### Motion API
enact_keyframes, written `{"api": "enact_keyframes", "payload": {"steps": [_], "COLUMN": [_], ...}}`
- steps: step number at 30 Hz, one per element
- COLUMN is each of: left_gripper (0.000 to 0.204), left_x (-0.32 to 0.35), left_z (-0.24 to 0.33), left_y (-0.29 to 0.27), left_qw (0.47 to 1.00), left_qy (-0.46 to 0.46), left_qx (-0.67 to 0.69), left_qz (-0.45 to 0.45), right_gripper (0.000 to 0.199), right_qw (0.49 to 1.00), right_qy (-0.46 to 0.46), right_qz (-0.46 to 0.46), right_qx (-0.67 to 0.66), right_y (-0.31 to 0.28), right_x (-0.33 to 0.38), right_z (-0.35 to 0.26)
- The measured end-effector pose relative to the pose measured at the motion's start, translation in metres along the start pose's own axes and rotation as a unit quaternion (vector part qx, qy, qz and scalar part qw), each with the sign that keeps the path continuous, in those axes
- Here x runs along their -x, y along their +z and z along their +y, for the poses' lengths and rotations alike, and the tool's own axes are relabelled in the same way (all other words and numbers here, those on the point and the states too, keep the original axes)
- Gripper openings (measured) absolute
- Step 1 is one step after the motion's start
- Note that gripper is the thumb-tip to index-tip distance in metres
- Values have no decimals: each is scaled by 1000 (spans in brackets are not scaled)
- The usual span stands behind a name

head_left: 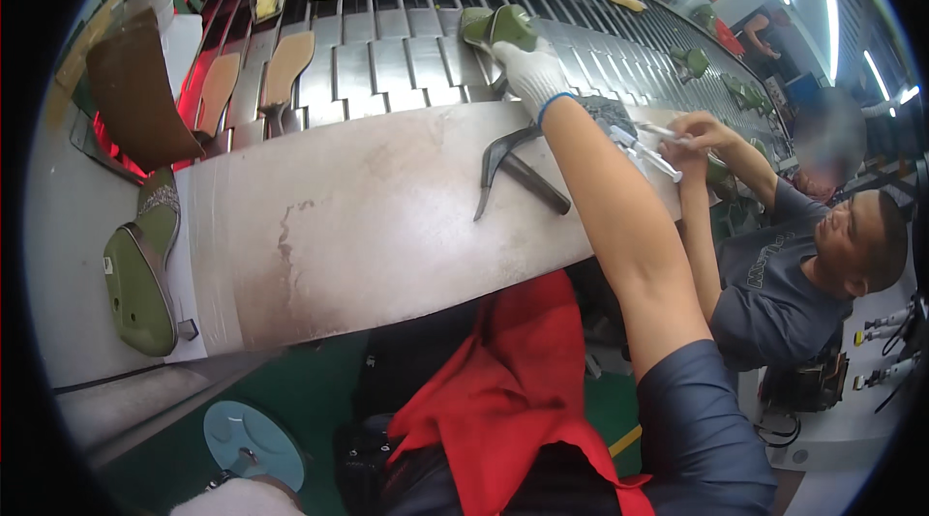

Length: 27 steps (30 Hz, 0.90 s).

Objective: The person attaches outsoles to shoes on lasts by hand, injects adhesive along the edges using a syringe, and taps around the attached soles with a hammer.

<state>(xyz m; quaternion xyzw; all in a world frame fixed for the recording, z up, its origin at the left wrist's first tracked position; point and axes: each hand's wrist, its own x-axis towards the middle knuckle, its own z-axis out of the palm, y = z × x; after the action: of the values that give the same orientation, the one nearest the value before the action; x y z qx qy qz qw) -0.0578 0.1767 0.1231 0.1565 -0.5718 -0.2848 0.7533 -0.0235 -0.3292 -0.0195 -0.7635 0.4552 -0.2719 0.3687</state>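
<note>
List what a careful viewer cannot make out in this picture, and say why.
All in the head view:
Right hand: its own back and the green shoe mould hide how the fingers close.
Pale shape: cut off by the lower edge; possibly the left hand.
Black hooked tool: the right forearm may cover its upper end.
Dark patch near the co-worker: too blurred to name.

Pale outlined lettering slants across the chest of the co-worker's dark shirt (774, 308), toward 3 o'clock. At 9 o'clock, a small whitish label (107, 265) sits on the left edge of the green shoe (145, 289); any print there is too small to read. Nothing else legible shows.
</note>
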Motion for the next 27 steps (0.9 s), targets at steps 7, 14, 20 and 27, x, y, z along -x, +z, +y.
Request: {"api": "enact_keyframes", "payload": {"steps": [7,14,20,27], "left_gripper": [18,30,33,23], "left_x": [17,112,107,113], "left_z": [-24,-193,-296,-298], "left_y": [-9,3,49,26], "left_qw": [993,761,535,540], "left_qy": [12,-465,-472,-467], "left_qx": [105,-429,-610,-675], "left_qz": [51,-144,-345,-184], "right_gripper": [65,19,19,23], "right_qw": [980,887,860,867], "right_qy": [-180,-391,-480,-480], "right_qz": [85,-233,-175,-90], "right_qx": [-2,70,25,-93], "right_y": [-32,-154,-216,-261], "right_x": [89,296,387,376], "right_z": [-3,15,-45,6]}}
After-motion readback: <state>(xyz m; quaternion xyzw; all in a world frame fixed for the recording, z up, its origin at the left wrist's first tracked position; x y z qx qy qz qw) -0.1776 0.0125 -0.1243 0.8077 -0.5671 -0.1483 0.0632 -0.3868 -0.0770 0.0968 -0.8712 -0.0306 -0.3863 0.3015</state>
